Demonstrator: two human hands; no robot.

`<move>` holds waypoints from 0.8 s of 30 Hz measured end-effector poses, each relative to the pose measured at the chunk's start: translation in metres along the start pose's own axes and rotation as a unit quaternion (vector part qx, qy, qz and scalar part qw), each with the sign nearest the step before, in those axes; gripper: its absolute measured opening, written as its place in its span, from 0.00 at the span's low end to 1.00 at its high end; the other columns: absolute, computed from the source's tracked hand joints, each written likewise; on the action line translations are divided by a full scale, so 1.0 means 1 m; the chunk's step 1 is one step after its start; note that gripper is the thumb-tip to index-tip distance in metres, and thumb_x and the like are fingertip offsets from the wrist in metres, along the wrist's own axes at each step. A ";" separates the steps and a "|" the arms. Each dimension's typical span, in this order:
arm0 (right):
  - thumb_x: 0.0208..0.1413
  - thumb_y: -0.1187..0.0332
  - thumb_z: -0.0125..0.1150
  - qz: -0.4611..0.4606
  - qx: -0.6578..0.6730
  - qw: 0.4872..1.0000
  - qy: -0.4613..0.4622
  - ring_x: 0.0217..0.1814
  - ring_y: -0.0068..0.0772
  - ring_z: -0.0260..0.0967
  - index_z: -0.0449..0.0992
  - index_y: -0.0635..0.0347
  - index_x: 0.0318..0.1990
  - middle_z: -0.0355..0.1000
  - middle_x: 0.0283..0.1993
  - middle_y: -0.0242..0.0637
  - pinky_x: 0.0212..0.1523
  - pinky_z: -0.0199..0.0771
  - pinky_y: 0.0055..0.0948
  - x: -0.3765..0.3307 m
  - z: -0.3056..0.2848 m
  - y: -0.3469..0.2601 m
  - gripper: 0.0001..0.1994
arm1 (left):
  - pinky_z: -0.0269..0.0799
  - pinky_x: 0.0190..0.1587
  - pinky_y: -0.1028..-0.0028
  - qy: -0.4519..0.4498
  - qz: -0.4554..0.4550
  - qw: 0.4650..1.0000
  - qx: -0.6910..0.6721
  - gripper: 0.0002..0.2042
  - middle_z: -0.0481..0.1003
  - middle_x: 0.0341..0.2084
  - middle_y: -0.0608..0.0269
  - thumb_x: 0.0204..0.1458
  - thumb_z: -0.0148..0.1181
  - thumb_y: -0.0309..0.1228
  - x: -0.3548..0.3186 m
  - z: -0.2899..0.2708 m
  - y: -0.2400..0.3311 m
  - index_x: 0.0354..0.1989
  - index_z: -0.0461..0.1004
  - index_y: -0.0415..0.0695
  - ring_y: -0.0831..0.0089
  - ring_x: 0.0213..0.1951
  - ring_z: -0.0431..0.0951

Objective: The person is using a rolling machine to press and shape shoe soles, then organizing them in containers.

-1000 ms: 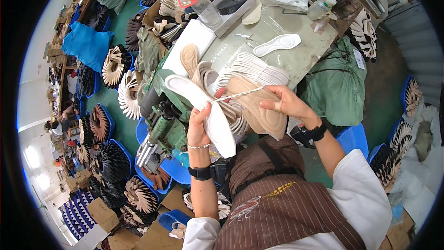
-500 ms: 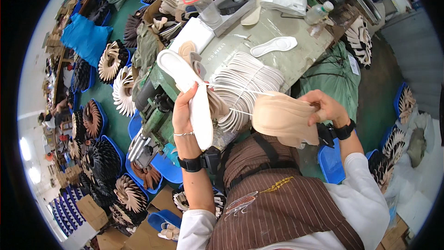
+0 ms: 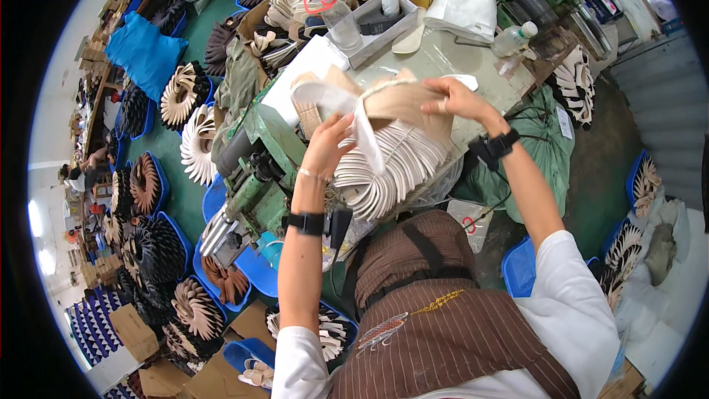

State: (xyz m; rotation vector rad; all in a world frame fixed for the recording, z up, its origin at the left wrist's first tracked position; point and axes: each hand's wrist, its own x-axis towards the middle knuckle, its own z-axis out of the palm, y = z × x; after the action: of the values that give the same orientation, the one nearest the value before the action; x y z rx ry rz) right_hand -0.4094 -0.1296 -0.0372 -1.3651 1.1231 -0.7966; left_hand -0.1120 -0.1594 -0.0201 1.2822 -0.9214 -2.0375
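Observation:
A bundle of beige shoe insoles (image 3: 406, 106) with a white insole (image 3: 367, 137) at its left end is held over the table and is blurred by motion. My right hand (image 3: 459, 100) is closed on the beige insoles at their right side. At the lower left, my left hand (image 3: 325, 149) has its fingers against the white insole and seems to grip it, though the blur hides the fingertips. Just below the bundle lies a fanned stack of white insoles (image 3: 391, 170) on the pale green table (image 3: 509, 74).
Behind the bundle stand a grey tray (image 3: 388, 35), a bottle with a red cap (image 3: 341, 24) and a clear bottle (image 3: 515, 38). A green machine (image 3: 269, 144) is left of the stack. Blue baskets (image 3: 519, 270) sit on the floor, several filled with soles.
Both hands have moved forward, away from my body, carrying the insoles over the table above the white stack. The beige insoles and the white insole have come together.

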 end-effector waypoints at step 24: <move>0.20 0.48 0.78 0.114 -0.380 0.917 0.048 0.63 0.60 0.53 0.40 0.72 0.66 0.55 0.61 0.61 0.63 0.54 0.45 0.007 0.069 0.132 0.67 | 0.34 0.67 0.51 0.054 0.189 0.694 0.692 0.33 0.49 0.67 0.54 0.53 0.52 0.47 0.082 0.008 -0.146 0.65 0.55 0.43 0.58 0.69 0.41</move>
State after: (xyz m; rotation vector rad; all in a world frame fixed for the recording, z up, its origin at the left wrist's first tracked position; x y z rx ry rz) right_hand -0.3653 -0.1000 -0.1767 -1.7838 1.7405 -0.2445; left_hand -0.1652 -0.1301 -0.1763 1.5483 -2.5974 -0.6541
